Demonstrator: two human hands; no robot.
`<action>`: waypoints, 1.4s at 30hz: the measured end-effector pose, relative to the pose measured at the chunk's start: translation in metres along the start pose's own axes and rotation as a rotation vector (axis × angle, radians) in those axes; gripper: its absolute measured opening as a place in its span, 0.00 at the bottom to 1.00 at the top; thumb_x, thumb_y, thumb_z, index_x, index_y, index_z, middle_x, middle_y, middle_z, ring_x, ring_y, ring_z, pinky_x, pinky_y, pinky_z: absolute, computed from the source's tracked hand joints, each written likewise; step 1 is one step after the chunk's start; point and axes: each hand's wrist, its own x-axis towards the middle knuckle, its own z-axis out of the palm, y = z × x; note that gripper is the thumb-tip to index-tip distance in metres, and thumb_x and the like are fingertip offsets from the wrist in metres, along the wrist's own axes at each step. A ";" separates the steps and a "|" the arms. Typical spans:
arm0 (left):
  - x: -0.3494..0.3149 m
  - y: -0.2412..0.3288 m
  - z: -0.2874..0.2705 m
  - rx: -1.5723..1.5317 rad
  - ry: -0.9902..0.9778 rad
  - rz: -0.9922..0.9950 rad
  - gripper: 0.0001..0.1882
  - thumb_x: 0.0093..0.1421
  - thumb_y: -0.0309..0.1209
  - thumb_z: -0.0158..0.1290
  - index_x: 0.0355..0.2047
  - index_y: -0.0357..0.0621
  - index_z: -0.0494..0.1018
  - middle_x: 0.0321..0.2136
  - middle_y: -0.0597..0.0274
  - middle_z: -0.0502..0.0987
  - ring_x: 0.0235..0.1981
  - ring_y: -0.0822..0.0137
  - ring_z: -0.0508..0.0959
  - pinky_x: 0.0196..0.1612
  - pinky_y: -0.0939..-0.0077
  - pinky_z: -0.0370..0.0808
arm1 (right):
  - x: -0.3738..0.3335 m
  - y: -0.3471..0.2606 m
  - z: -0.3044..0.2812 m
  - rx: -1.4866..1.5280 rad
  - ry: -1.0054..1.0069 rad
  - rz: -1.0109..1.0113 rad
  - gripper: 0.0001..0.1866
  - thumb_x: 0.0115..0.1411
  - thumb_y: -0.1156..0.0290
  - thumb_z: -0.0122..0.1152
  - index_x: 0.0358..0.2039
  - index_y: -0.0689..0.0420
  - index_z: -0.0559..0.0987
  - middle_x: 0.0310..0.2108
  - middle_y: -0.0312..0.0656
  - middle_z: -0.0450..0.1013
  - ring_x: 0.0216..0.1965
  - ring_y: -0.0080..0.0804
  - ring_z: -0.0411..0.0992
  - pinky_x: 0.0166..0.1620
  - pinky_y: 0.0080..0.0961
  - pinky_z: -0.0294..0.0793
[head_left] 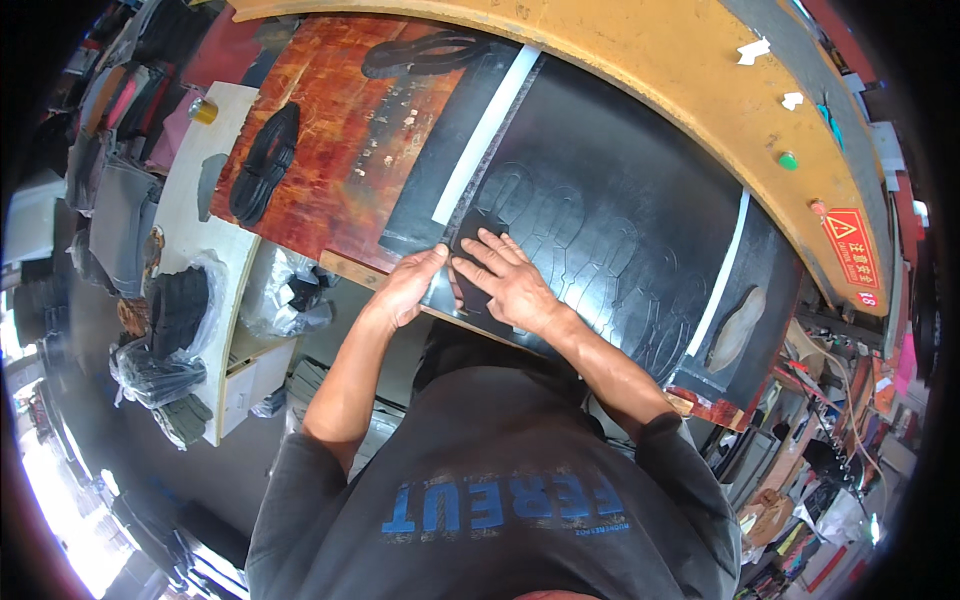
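Note:
A large black sheet lies on the bench, its lower part marked with several shoe-sole outlines. My right hand rests palm down, fingers spread, on a small dark piece of flat material at the sheet's left front edge. Beside it, my left hand is closed at that same front edge, thumb on top and fingers partly hidden. It seems to pinch the dark piece's left side. A pale strip runs away from the hands, and a second pale strip lies toward the right.
A yellow machine beam with a green button spans the far side. Black sole-shaped cutting dies sit on the reddish-brown board at left. A grey sole-shaped piece lies at right. Plastic-wrapped stacks stand at far left.

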 end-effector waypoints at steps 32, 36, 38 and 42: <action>0.056 -0.013 0.049 0.037 -0.369 -0.209 0.11 0.65 0.31 0.55 0.28 0.38 0.77 0.42 0.49 0.85 0.33 0.56 0.90 0.32 0.70 0.87 | -0.054 0.035 -0.082 0.361 0.068 0.609 0.18 0.68 0.66 0.68 0.58 0.52 0.82 0.55 0.46 0.81 0.61 0.40 0.77 0.64 0.42 0.76; 0.044 -0.018 0.060 0.132 -0.201 -0.136 0.13 0.66 0.34 0.56 0.32 0.34 0.77 0.49 0.48 0.85 0.41 0.55 0.89 0.43 0.66 0.86 | -0.033 0.075 -0.184 0.542 0.867 0.948 0.27 0.73 0.41 0.60 0.36 0.56 0.79 0.21 0.31 0.73 0.16 0.20 0.66 0.24 0.24 0.71; 0.035 -0.017 0.070 0.156 -0.084 -0.067 0.13 0.68 0.34 0.55 0.34 0.33 0.77 0.45 0.49 0.85 0.41 0.56 0.89 0.42 0.66 0.86 | -0.041 0.085 -0.234 0.638 1.013 0.589 0.25 0.74 0.45 0.59 0.44 0.59 0.80 0.31 0.36 0.78 0.23 0.22 0.72 0.29 0.26 0.76; -0.002 -0.017 0.097 1.032 0.481 0.693 0.12 0.71 0.32 0.52 0.41 0.33 0.79 0.35 0.53 0.84 0.36 0.62 0.89 0.35 0.68 0.84 | -0.067 0.069 -0.279 0.316 0.812 0.353 0.16 0.74 0.65 0.58 0.54 0.62 0.81 0.54 0.45 0.80 0.54 0.37 0.80 0.56 0.36 0.83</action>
